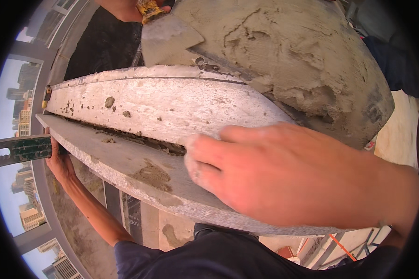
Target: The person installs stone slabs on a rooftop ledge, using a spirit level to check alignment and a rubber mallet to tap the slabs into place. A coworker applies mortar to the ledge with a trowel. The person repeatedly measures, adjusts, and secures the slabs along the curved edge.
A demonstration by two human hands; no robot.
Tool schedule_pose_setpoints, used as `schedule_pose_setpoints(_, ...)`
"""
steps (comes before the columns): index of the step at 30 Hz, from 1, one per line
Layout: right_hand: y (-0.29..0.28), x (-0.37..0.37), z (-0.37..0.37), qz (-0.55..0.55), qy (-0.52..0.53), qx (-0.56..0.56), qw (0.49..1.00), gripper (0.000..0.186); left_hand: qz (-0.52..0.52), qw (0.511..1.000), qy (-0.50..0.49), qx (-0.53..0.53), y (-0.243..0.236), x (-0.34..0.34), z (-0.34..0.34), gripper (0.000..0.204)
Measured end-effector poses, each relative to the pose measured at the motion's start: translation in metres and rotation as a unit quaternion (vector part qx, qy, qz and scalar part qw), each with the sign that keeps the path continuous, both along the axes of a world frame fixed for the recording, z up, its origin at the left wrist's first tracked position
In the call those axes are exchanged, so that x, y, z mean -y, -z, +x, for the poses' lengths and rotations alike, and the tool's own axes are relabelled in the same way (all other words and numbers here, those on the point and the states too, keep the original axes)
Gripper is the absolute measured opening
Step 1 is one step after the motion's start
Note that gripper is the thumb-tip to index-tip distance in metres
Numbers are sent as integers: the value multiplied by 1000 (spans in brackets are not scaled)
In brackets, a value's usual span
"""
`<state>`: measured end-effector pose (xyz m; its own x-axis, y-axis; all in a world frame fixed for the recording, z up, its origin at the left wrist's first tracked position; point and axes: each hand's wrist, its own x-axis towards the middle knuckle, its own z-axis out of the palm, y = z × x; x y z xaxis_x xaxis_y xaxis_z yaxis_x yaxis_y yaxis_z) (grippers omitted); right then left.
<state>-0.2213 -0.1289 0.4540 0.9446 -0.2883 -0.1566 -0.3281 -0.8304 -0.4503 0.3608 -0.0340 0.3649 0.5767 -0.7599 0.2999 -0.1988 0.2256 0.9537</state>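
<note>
A grey stone slab [97, 139] runs across in front of me, smeared with wet mortar [152, 176]. Behind it lies a pale, speckled stone strip [144, 100], and a mortar-filled gap separates the two. At the slab's far left end, my left hand [62, 165] is closed around a green tool [30, 148] with a slotted, silver-grey end; its exact kind is unclear. My right hand [274, 174] is over the gap on the right, slightly blurred, with curled fingers whitened at the tips. Its thumb and whatever it may pinch are hidden.
At the top, another person's hand [121, 8] grips a yellow-handled scraper [170, 35] against a large heap of wet mortar [284, 56]. A black panel [104, 46] is at the upper left. Window frames [41, 139] with buildings beyond line the left. A ring-shaped bit [200, 61] sits behind the strip.
</note>
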Motion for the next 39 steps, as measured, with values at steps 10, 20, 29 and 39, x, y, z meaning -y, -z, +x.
schedule_pose_setpoints(10,30,23,44,-35,-113,52,992,19,48,999,10,3,-13,-3,-1,68)
schedule_pose_setpoints(20,7,11,9,-60,-34,46,997,14,31,998,39,23,-8,3,11,65)
schedule_pose_setpoints(29,-21,-26,-35,-172,266,106,943,31,-48,998,-7,51,7,5,-17,52)
schedule_pose_setpoints(39,40,-88,-109,-204,396,107,889,34,-71,996,-53,26,5,8,-33,62)
